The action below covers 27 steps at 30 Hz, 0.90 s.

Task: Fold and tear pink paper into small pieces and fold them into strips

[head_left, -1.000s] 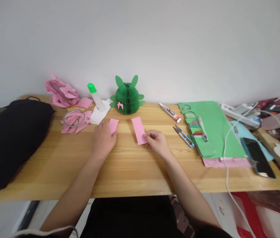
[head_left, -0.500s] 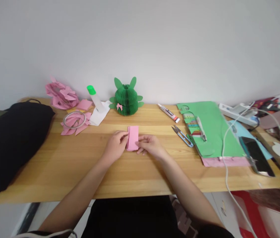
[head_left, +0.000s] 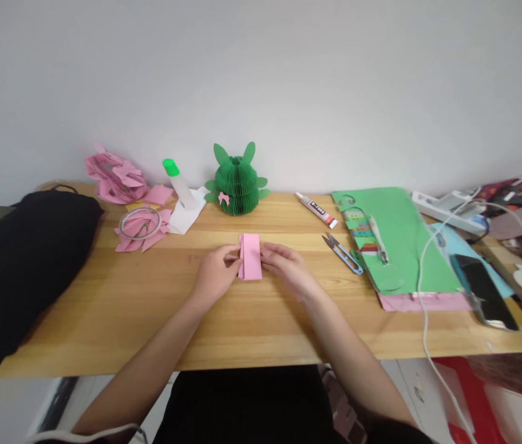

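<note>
A folded pink paper, a narrow upright rectangle with several layers, is in front of me over the wooden table. At its left edge my left hand pinches it between thumb and fingers. My right hand is beside the right edge, fingers stretched out and apart, the tips close to or touching the paper. Behind the paper stands a green honeycomb paper figure with ear-like leaves and a small pink bow. Thread snips with blue handles lie to the right of my right hand.
A glue tube lies at the back. Green card sheets with a pen, a phone and a white cable are on the right. Leftward are a glue bottle, pink scraps, a tape roll and black cloth.
My right hand has let go of the paper's lower right part, and its fingers have straightened out beside the edge. The paper's layers show slightly more offset. My left hand stays at the left edge.
</note>
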### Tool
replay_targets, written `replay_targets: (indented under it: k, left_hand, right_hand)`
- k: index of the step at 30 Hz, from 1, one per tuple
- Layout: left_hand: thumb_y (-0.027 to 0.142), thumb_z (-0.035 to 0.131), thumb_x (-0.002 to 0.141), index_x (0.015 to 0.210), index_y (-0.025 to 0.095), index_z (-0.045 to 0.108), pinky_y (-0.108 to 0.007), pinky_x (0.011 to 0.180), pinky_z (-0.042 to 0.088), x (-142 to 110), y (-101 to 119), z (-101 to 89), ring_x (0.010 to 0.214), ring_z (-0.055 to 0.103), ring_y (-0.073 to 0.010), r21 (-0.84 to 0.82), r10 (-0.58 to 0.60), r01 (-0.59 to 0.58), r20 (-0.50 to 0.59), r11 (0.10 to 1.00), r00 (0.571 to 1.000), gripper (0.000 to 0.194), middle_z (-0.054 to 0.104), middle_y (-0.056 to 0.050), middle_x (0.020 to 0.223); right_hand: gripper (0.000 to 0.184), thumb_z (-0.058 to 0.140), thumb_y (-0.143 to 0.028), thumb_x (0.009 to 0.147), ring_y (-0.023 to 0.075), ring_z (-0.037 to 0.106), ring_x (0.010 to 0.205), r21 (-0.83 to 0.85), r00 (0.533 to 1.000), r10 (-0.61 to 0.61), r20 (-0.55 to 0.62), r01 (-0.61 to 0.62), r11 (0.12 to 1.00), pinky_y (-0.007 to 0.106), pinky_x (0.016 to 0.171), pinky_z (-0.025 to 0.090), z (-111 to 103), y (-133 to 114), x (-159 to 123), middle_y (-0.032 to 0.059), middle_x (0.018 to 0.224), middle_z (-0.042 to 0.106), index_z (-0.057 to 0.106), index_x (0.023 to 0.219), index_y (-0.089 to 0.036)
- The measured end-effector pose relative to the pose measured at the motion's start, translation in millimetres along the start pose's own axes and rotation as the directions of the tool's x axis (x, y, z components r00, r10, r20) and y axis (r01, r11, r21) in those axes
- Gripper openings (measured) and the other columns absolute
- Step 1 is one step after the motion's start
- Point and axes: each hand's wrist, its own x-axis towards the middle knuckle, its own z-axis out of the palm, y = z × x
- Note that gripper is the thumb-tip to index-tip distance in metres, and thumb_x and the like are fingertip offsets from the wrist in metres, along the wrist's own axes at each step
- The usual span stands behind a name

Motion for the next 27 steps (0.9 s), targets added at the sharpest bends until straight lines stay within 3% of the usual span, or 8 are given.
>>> replay_targets:
  k: [6, 10, 14, 17, 22, 27]
  left_hand:
    - [0.011, 0.062, 0.069, 0.094, 0.017, 0.071, -0.04, 0.081, 0.055, 0.0, 2.5, 0.7, 0.085, 0.071, -0.0247, -0.035, -0.011, 0.01, -0.009, 0.999, 1.0, 0.028, 0.074, -0.011, 0.097]
    - [0.012, 0.063, 0.068, 0.092, 0.018, 0.071, -0.039, 0.079, 0.055, -0.7, 3.1, 3.0, 0.083, 0.07, -0.0239, -0.046, 0.005, -0.005, 0.004, 0.999, 1.0, 0.026, 0.075, -0.009, 0.093]
    - [0.013, 0.064, 0.067, 0.091, 0.019, 0.072, -0.04, 0.078, 0.055, -2.2, 2.0, 5.2, 0.08, 0.07, -0.0234, -0.057, 0.022, -0.02, 0.021, 0.998, 1.0, 0.026, 0.075, -0.008, 0.089]
    - [0.016, 0.064, 0.067, 0.092, 0.018, 0.07, -0.041, 0.078, 0.055, -2.4, -0.4, 6.5, 0.08, 0.069, -0.0241, -0.078, 0.026, -0.024, 0.019, 0.997, 0.999, 0.025, 0.074, -0.009, 0.091]
    - [0.019, 0.057, 0.074, 0.098, 0.017, 0.065, -0.041, 0.085, 0.052, 1.2, -6.3, 10.1, 0.091, 0.068, -0.0225, -0.151, 0.021, -0.026, -0.039, 0.988, 0.999, 0.026, 0.072, -0.01, 0.102]
    - [0.022, 0.055, 0.075, 0.099, 0.017, 0.061, -0.039, 0.088, 0.05, 5.6, -9.6, 11.3, 0.095, 0.065, -0.0218, -0.203, 0.016, -0.034, -0.094, 0.979, 0.995, 0.025, 0.069, -0.01, 0.105]
  right_hand:
    - [0.013, 0.064, -0.028, 0.074, 0.0179, 0.068, 0.091, 0.123, 0.992, 0.086, 0.087, -0.096, 0.988, 0.034, 0.087, 0.052, -5.1, -8.9, -1.5, 0.0093, 0.095, 0.072, 0.059, 0.082, -0.019]
    - [0.018, 0.068, -0.025, 0.071, 0.0131, 0.067, 0.073, 0.109, 0.991, 0.101, 0.088, -0.11, 0.988, 0.025, 0.067, 0.053, -6.2, -3.6, 2.8, 0.0054, 0.082, 0.071, 0.06, 0.085, -0.018]
    - [0.028, 0.075, -0.023, 0.063, 0.0094, 0.06, 0.057, 0.049, 0.994, 0.06, 0.088, -0.064, 0.997, 0.019, 0.05, 0.044, -0.4, 2.2, 3.7, 0.0026, 0.074, 0.07, 0.062, 0.087, -0.017]
    - [0.035, 0.078, -0.023, 0.059, 0.0109, 0.062, 0.062, -0.005, 0.996, 0.004, 0.091, -0.004, 1.0, 0.021, 0.056, 0.048, 4.5, 5.5, 3.9, 0.0031, 0.081, 0.071, 0.063, 0.091, -0.017]
    - [0.043, 0.077, -0.015, 0.059, 0.0152, 0.065, 0.081, -0.101, 0.993, -0.105, 0.047, 0.109, 0.989, 0.03, 0.079, 0.051, 9.2, 14.1, 4.8, 0.0039, 0.09, 0.07, 0.061, 0.099, -0.018]
    - [0.045, 0.07, -0.014, 0.064, 0.0157, 0.065, 0.086, -0.141, 0.989, -0.147, 0.015, 0.148, 0.979, 0.032, 0.081, 0.053, 12.2, 23.2, 5.8, 0.0056, 0.101, 0.067, 0.056, 0.106, -0.021]
